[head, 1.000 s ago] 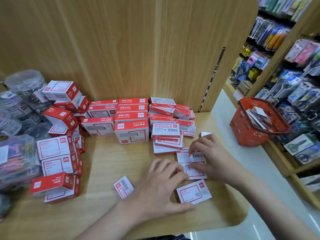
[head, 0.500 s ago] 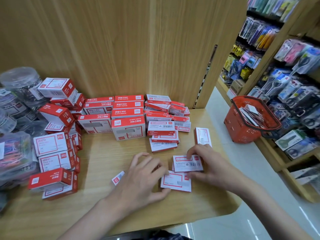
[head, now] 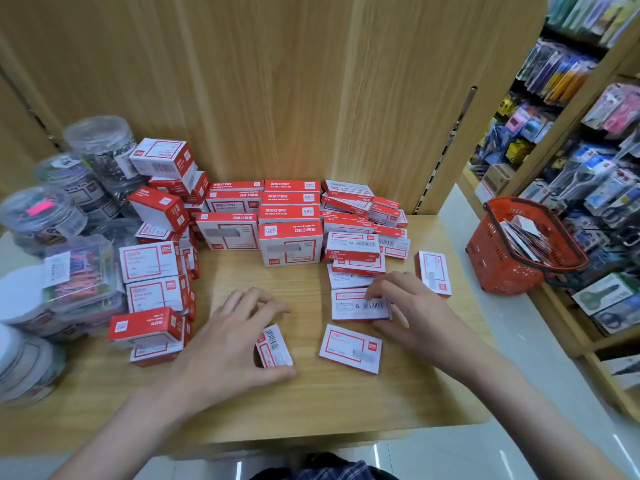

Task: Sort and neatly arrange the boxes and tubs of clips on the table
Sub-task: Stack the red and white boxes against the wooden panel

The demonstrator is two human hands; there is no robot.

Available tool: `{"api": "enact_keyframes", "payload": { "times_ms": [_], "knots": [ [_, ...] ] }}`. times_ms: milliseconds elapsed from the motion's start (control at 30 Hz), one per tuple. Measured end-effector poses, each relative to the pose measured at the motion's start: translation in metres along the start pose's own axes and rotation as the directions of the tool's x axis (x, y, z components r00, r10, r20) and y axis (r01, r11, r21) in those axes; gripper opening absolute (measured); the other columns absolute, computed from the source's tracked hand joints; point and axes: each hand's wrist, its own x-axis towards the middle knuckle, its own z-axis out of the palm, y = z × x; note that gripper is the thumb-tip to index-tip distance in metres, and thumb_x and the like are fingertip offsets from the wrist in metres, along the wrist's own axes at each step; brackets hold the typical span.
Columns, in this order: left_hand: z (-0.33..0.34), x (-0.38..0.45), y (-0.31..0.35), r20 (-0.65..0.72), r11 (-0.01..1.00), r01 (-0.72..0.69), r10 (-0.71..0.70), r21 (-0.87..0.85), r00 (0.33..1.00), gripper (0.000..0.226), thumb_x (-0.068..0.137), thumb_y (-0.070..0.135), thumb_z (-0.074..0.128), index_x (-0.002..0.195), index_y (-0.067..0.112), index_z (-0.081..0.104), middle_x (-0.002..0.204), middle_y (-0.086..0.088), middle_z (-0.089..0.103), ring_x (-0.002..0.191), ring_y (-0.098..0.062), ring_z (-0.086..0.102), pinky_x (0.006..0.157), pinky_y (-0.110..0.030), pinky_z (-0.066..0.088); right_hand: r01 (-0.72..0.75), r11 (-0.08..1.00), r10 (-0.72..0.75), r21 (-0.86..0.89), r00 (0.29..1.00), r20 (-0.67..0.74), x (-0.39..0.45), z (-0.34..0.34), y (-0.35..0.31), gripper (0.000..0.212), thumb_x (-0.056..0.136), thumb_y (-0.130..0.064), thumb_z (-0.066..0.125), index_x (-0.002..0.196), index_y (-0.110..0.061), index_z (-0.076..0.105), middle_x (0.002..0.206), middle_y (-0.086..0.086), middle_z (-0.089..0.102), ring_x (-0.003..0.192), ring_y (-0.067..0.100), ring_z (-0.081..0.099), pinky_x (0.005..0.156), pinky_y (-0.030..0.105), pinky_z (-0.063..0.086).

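Observation:
Red-and-white boxes cover the wooden table. My left hand rests over a small barcode box, thumb under it and fingers spread above; the grip is loose. My right hand holds the edge of a flat box with a barcode. A flat white box with a red frame lies between my hands, untouched. Another flat box lies to the right. Stacked large boxes line the back wall. Clear tubs of clips stand at the left.
A leaning pile of boxes stands left of my left hand. A red shopping basket with packets sits on the floor to the right. Store shelves with hanging goods fill the right side. A wooden panel rises behind the table.
The view has shifted. My left hand has come off the framed flat box and moved left onto the small barcode box. My right hand stays on the barcode flat box.

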Motion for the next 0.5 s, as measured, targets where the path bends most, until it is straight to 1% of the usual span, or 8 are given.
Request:
{"api": "enact_keyframes", "payload": {
  "times_ms": [67, 133, 200, 267, 333, 367, 433, 500],
  "knots": [
    [-0.002, -0.002, 0.0, 0.055, 0.999, 0.029, -0.027, -0.021, 0.998, 0.082, 0.056, 0.083, 0.041, 0.125, 0.039, 0.041, 0.114, 0.021, 0.032, 0.111, 0.004, 0.025, 0.091, -0.024, 0.038, -0.009, 0.998, 0.009, -0.056, 1.0, -0.013, 0.001, 0.003, -0.003, 0.029, 0.082, -0.017, 0.066, 0.109, -0.015, 0.058, 0.124, 0.001, 0.05, 0.113, 0.021, 0.043, 0.094, 0.031, 0.041],
    [-0.001, -0.004, -0.002, 0.066, 0.999, 0.018, -0.015, -0.045, 0.998, 0.083, 0.054, 0.083, 0.042, 0.126, 0.04, 0.04, 0.115, 0.021, 0.033, 0.111, 0.004, 0.027, 0.093, -0.022, 0.036, -0.028, 0.998, 0.026, -0.058, 0.998, -0.05, -0.003, 0.002, -0.007, 0.03, 0.082, -0.03, 0.066, 0.107, -0.018, 0.06, 0.127, 0.0, 0.046, 0.115, 0.019, 0.04, 0.092, 0.027, 0.038],
    [0.0, -0.005, -0.005, 0.066, 0.997, -0.011, 0.016, -0.08, 0.998, 0.081, 0.056, 0.079, 0.049, 0.124, 0.036, 0.044, 0.112, 0.019, 0.039, 0.108, 0.003, 0.031, 0.094, -0.019, 0.032, 0.02, 0.999, -0.023, -0.038, 0.997, -0.069, -0.007, 0.0, -0.01, 0.037, 0.077, -0.051, 0.061, 0.1, -0.022, 0.06, 0.116, -0.004, 0.047, 0.103, 0.014, 0.04, 0.085, 0.025, 0.038],
    [0.001, -0.005, -0.008, 0.061, 0.995, -0.039, 0.044, -0.087, 0.997, 0.077, 0.059, 0.073, 0.051, 0.122, 0.03, 0.049, 0.109, 0.017, 0.043, 0.107, 0.002, 0.034, 0.094, -0.016, 0.028, 0.033, 0.997, -0.03, -0.073, 0.999, 0.041, -0.011, 0.003, -0.013, 0.046, 0.072, -0.061, 0.06, 0.101, -0.025, 0.058, 0.109, -0.01, 0.04, 0.097, 0.009, 0.031, 0.086, 0.025, 0.037],
    [0.001, -0.004, -0.007, 0.036, 0.995, -0.053, 0.056, -0.09, 0.998, 0.075, 0.06, 0.071, 0.049, 0.121, 0.028, 0.051, 0.109, 0.017, 0.044, 0.106, 0.001, 0.034, 0.092, -0.015, 0.027, 0.011, 0.987, 0.009, -0.158, 0.992, 0.123, -0.013, 0.01, -0.017, 0.053, 0.07, -0.063, 0.06, 0.107, -0.025, 0.058, 0.109, -0.008, 0.037, 0.095, 0.007, 0.024, 0.089, 0.027, 0.035],
    [0.001, -0.004, -0.007, 0.029, 0.995, -0.049, 0.052, -0.089, 0.998, 0.074, 0.06, 0.071, 0.047, 0.121, 0.028, 0.05, 0.109, 0.018, 0.043, 0.107, 0.002, 0.033, 0.091, -0.014, 0.026, 0.019, 0.98, 0.004, -0.2, 0.993, 0.114, -0.014, 0.014, -0.017, 0.056, 0.069, -0.064, 0.057, 0.106, -0.022, 0.06, 0.109, -0.006, 0.04, 0.094, 0.008, 0.025, 0.089, 0.03, 0.038],
    [0.002, -0.002, -0.006, 0.004, 0.994, -0.039, 0.039, -0.101, 0.999, 0.074, 0.06, 0.07, 0.045, 0.121, 0.029, 0.049, 0.109, 0.019, 0.041, 0.107, 0.002, 0.033, 0.091, -0.016, 0.029, 0.058, 0.97, -0.043, -0.238, 0.997, 0.065, -0.015, 0.019, -0.019, 0.057, 0.066, -0.065, 0.051, 0.097, -0.02, 0.065, 0.101, -0.005, 0.045, 0.09, 0.011, 0.03, 0.08, 0.034, 0.047],
    [0.003, 0.001, -0.005, -0.023, 0.993, -0.026, 0.024, -0.113, 0.999, 0.073, 0.061, 0.069, 0.044, 0.121, 0.028, 0.049, 0.109, 0.02, 0.042, 0.107, -0.001, 0.035, 0.091, -0.02, 0.032, 0.035, 0.992, -0.029, -0.119, 0.998, 0.049, -0.016, 0.013, -0.017, 0.051, 0.066, -0.06, 0.058, 0.098, -0.021, 0.064, 0.1, -0.013, 0.039, 0.092, 0.008, 0.031, 0.086, 0.025, 0.041]
  ]
}}
